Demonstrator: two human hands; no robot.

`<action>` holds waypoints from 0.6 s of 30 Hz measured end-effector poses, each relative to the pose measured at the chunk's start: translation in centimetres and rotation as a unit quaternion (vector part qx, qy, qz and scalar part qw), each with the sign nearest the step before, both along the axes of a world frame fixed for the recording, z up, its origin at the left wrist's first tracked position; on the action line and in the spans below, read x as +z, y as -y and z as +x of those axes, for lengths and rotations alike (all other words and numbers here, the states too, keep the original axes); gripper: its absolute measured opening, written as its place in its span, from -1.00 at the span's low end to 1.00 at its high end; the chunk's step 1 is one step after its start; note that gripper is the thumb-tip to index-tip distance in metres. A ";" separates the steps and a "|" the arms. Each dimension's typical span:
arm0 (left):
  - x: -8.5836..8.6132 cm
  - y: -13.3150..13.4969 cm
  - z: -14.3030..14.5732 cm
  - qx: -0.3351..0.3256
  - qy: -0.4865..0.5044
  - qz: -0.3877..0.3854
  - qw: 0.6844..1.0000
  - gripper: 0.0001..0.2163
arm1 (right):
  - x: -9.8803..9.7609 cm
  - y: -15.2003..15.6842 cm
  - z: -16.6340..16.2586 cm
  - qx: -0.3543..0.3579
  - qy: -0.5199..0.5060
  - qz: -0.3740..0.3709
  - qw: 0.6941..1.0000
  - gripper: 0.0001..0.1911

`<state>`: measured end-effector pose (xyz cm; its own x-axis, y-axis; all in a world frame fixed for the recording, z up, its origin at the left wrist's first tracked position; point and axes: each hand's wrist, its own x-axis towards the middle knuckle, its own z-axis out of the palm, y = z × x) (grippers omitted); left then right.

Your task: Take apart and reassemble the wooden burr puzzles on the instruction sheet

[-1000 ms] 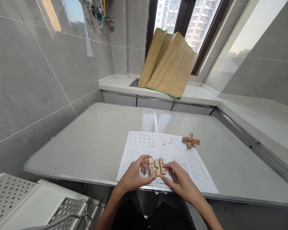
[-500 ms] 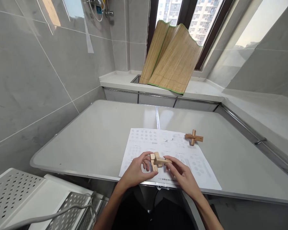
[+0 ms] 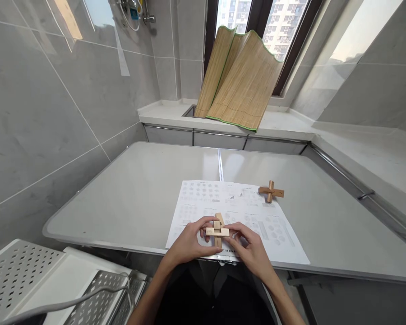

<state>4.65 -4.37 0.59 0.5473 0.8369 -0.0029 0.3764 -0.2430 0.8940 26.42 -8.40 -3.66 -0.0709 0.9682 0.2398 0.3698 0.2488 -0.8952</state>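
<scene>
Several pale wooden burr puzzle pieces [image 3: 218,242] are joined in a cross-like shape between my hands, just above the printed sheet's near edge. My left hand [image 3: 191,241] is closed on them from the left, its thumb at the bottom piece. A notched pale wooden bar [image 3: 217,232] lies crosswise over the front of the others. My right hand [image 3: 249,248] pinches this bar's right end between thumb and fingers. Whether the bar is fully seated against the other pieces I cannot tell.
A white sheet of printed diagrams [image 3: 186,198] lies under my hands on the pale folding table [image 3: 122,198]. A brown wooden cross puzzle [image 3: 270,192] rests at its far right corner. A bamboo mat [image 3: 246,85] leans against the window; a white perforated rack [image 3: 23,271] stands at lower left.
My right hand has moved left, bringing its bar from pointing right to lying crosswise at the front of the pieces. The pieces in my left hand have turned.
</scene>
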 end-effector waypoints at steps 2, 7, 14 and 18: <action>0.0 0.0 -0.1 -0.006 0.000 0.002 1.000 -0.42 | 0.0 0.0 -0.1 -0.010 0.004 0.000 1.000 -0.72; -0.2 -0.3 -0.2 -0.014 0.011 -0.004 1.000 -0.39 | 0.1 0.1 -0.3 -0.016 0.020 0.006 1.000 -0.71; -0.6 -0.5 -0.5 -0.021 0.034 -0.007 0.999 -0.43 | -0.4 0.2 -0.3 -0.011 0.034 0.020 0.999 -0.73; -0.6 -0.4 -0.5 -0.020 0.033 -0.006 0.999 -0.43 | -0.5 0.3 -0.3 -0.009 0.039 0.029 0.999 -0.75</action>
